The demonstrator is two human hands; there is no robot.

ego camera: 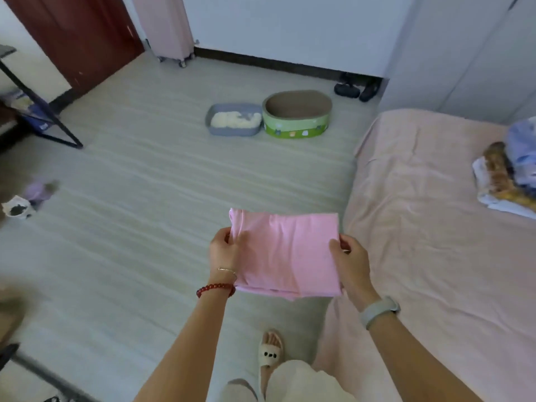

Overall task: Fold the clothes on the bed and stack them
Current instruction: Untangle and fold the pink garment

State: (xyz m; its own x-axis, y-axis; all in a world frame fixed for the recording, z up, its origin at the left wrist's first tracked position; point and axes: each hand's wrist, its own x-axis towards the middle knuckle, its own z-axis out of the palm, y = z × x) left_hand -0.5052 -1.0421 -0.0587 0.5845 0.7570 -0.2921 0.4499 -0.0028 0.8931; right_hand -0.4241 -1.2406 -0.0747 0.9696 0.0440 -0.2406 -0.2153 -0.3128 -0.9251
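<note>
A person standing beside a bed (429, 256) holds a folded pink garment (285, 253) in mid-air over the pale floor (130, 198), seen from the head camera, the only view. The left hand (224, 252) pinches the garment's left edge, thumb on top and fingers curled beneath; the right hand (349, 264) grips the right edge the same way, its fingers wrapped under the cloth. The garment hangs between the two hands as a roughly square packet, its layered hems showing along the near edge, just left of the bed's side and not touching the sheet. A stack of folded clothes (507, 181) sits far off on the bed's right side, well apart from the held piece. The step in hand appears to be carrying the finished fold to that stack. Doing it well likely means keeping both edges level and taut so the layers do not slide, supporting the underside with the fingers, lowering the packet flat onto the pile, squaring its edges with those below, and letting go only once it rests. A grey tray (233, 120) and a green oval box (297, 116) stand on the floor beyond.
</note>
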